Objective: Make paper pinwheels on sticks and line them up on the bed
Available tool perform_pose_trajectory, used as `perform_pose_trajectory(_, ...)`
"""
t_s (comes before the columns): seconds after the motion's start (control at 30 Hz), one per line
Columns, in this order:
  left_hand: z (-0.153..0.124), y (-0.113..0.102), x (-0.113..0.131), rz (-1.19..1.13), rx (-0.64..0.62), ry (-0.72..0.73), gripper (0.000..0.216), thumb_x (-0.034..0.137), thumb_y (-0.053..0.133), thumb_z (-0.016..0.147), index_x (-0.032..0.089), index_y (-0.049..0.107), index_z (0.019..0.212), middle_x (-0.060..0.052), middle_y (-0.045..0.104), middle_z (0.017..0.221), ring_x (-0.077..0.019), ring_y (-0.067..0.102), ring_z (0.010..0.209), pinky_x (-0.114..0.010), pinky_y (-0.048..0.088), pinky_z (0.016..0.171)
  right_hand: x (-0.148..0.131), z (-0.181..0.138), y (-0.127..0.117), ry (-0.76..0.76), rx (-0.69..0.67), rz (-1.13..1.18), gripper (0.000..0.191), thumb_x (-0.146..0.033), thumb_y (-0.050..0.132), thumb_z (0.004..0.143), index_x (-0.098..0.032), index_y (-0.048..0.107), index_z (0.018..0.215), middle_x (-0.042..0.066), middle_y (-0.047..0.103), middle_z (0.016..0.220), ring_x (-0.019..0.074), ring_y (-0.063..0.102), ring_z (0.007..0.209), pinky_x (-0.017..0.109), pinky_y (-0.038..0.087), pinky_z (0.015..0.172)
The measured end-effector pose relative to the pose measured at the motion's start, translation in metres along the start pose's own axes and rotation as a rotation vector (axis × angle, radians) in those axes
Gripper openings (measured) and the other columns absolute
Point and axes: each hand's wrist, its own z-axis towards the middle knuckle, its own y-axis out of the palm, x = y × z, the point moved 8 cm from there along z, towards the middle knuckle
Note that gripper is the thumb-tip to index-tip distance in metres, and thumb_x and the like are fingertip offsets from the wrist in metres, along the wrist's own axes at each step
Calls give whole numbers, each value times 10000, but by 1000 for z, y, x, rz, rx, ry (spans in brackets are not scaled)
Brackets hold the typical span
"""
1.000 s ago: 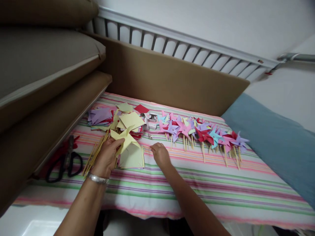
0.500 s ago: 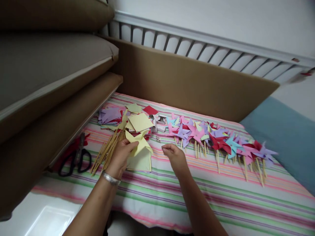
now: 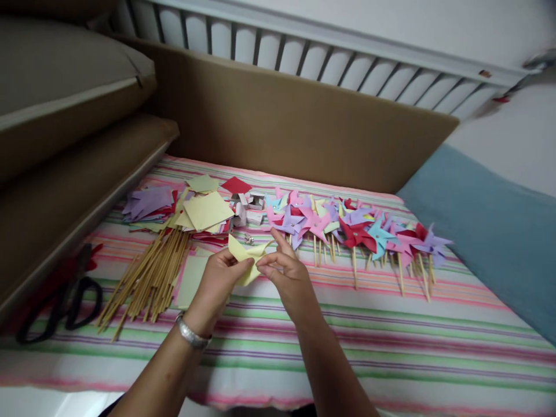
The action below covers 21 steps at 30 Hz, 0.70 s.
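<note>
A folded yellow paper pinwheel (image 3: 247, 258) without a stick is between my hands above the striped cloth. My left hand (image 3: 223, 278) grips it from the left, the thumb pressed near its centre. My right hand (image 3: 289, 275) meets it from the right, thumb and fingertip pinched together close to the middle. Whatever small thing sits in that pinch is too tiny to make out. Just behind the pinwheel lies a little heap of shiny metal pins (image 3: 249, 238). Light green and pink paper sheets (image 3: 191, 281) lie left of my left hand.
Wooden sticks (image 3: 150, 275) and black-handled scissors (image 3: 65, 307) lie to the left. Behind are stacked paper squares (image 3: 208, 211), purple paper pieces (image 3: 150, 204) and a small open box (image 3: 256, 201). Finished pinwheels (image 3: 356, 231) line the right side. A brown board (image 3: 282, 121) stands at the back.
My right hand has moved left from beside the pins to the yellow pinwheel and now touches it. The view has shifted to the right.
</note>
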Motion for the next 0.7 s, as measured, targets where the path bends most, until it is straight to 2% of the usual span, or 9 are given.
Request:
perform_pose_trajectory(0.13,2,18,-6,-6,-38,11,194,243,751,576,146,706,738,-28,694,682,-140,589,595,-229,425,567,8,2,-12,20,2,11,61,-220,621,709,-231,681,704,3,356,1436,227,274,1343,435,182,1095)
perform_pose_trajectory(0.37,2,32,-12,22,-67,8,196,252,752,589,147,703,748,-28,691,696,-139,586,600,-239,431,589,19,-1,-28,91,31,45,62,-199,629,697,-227,683,712,27,396,1414,232,313,1324,424,233,1071)
perform_pose_trajectory(0.53,-2,36,-10,12,-62,-17,226,253,761,568,138,703,753,-34,690,696,-143,591,603,-240,438,589,20,-3,-31,115,67,74,25,-215,647,678,-222,668,690,42,442,1378,236,368,1292,396,308,1026)
perform_pose_trajectory(0.7,-4,32,-6,11,-42,-22,208,241,756,570,137,700,741,-27,689,693,-126,584,591,-224,434,580,10,-4,-29,43,76,14,56,-251,627,715,-222,665,687,49,451,1372,238,339,1307,404,253,1055)
